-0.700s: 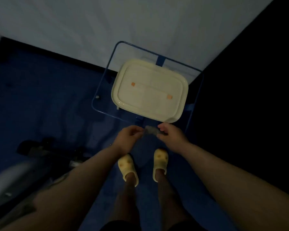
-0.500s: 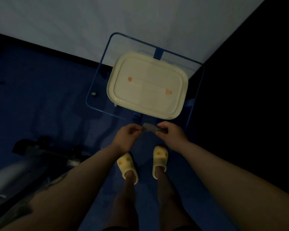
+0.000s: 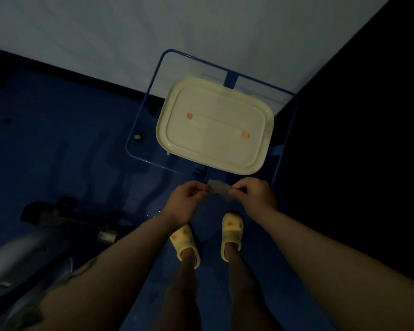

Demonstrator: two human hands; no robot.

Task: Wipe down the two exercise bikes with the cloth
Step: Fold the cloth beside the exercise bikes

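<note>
There, the left hand [image 3: 186, 203] and right hand [image 3: 256, 196] each pinched one end of the small grey cloth [image 3: 220, 188], stretched between them just in front of the cream bin lid [image 3: 214, 125]. The lid's near edge lay close beyond the cloth, inside a blue wire frame [image 3: 139, 130] set against the white wall [image 3: 201, 27]. Left of the lid stretched open blue floor [image 3: 58, 139]. An exercise bike [image 3: 34, 237] stood well left of it. No writing was legible.
</note>
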